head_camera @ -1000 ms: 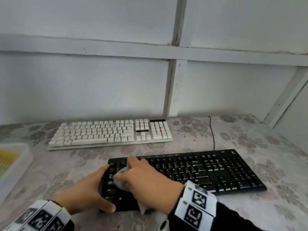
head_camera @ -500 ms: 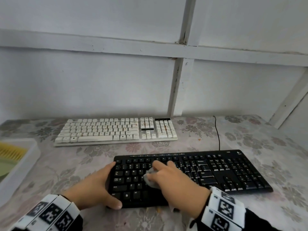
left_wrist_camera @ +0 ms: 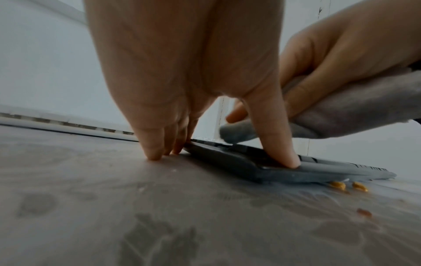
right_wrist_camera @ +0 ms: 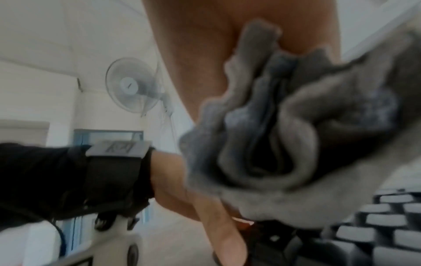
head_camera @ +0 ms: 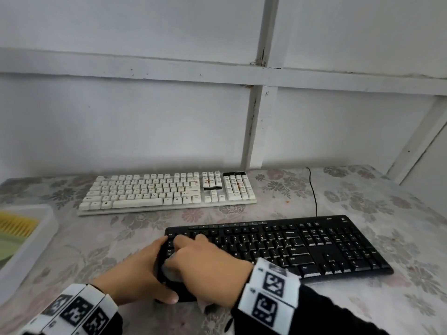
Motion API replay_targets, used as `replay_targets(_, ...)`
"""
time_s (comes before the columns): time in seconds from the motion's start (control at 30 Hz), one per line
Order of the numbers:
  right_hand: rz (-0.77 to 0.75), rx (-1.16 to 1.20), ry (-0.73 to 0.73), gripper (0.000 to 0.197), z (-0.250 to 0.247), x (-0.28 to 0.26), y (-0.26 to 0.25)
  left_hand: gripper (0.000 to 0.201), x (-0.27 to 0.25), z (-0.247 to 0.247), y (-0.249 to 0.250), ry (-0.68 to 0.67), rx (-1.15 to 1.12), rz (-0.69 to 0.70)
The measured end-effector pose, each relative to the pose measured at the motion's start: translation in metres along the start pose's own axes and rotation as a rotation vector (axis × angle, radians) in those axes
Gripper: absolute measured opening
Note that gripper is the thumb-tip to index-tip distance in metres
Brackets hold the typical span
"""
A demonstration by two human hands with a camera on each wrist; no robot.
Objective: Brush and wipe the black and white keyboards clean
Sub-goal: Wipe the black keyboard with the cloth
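The black keyboard (head_camera: 314, 247) lies near me on the table, and the white keyboard (head_camera: 167, 192) lies behind it toward the wall. My left hand (head_camera: 147, 269) braces the black keyboard's left end. Its straight fingers (left_wrist_camera: 154, 153) touch the table beside the edge and the thumb (left_wrist_camera: 282, 154) presses on the front corner. My right hand (head_camera: 208, 259) grips a bunched grey cloth (head_camera: 172, 270) and presses it on the leftmost keys. The cloth (right_wrist_camera: 284, 135) fills the right wrist view, above black keys (right_wrist_camera: 387, 225).
A white tray (head_camera: 36, 240) holding a yellow brush (head_camera: 14, 226) sits at the left table edge. The keyboard's black cable (head_camera: 313, 189) runs back toward the wall. Orange crumbs (left_wrist_camera: 337, 185) lie on the floral cover (head_camera: 387, 201) by the keyboard's front edge.
My right hand with the cloth swept right to the middle-left keys, then came back to the keyboard's left end. The left hand stayed at the left end.
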State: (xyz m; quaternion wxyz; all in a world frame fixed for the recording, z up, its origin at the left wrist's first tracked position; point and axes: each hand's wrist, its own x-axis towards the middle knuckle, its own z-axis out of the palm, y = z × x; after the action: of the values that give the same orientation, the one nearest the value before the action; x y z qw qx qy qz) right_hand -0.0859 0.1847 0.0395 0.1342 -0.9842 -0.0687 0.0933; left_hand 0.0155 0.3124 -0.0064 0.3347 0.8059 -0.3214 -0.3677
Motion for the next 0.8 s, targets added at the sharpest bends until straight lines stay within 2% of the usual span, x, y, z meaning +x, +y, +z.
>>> replay_targets(0.1, 0.012, -0.008, -0.005, 0.023, 0.009, 0.007, -0.003, 0.098, 0.0, 0.0, 0.0, 0.002, 0.043, -0.021)
replay_targets(0.23, 0.022, -0.076, -0.003, 0.029, 0.009, -0.009, 0.009, 0.084, 0.0, 0.002, 0.003, 0.014, -0.017, 0.025)
replay_targets(0.33, 0.068, -0.071, 0.009, 0.037, 0.004, -0.027, 0.026, 0.09, 0.0, 0.001, -0.001, 0.027, -0.073, 0.02)
replay_targets(0.47, 0.18, -0.067, 0.018, 0.027, 0.002, -0.053, 0.059, 0.102, -0.001, 0.001, -0.004, 0.004, -0.057, 0.011)
replay_targets(0.57, 0.271, -0.084, 0.007, 0.024, -0.004, -0.065, 0.076, 0.093, -0.001, 0.001, -0.004, 0.019, -0.043, 0.005)
replay_targets(0.63, 0.231, -0.038, 0.049, 0.023, -0.007, -0.059, 0.071, 0.089, -0.001, 0.001, -0.002, 0.021, -0.031, 0.009)
replay_targets(0.7, 0.119, -0.008, 0.104, 0.02, -0.007, -0.042, 0.052, 0.086, -0.002, 0.001, 0.001, 0.019, -0.022, 0.006)
replay_targets(0.8, -0.02, 0.001, 0.036, 0.017, -0.004, -0.016, 0.018, 0.083, -0.002, 0.001, 0.006, 0.014, 0.001, 0.016)
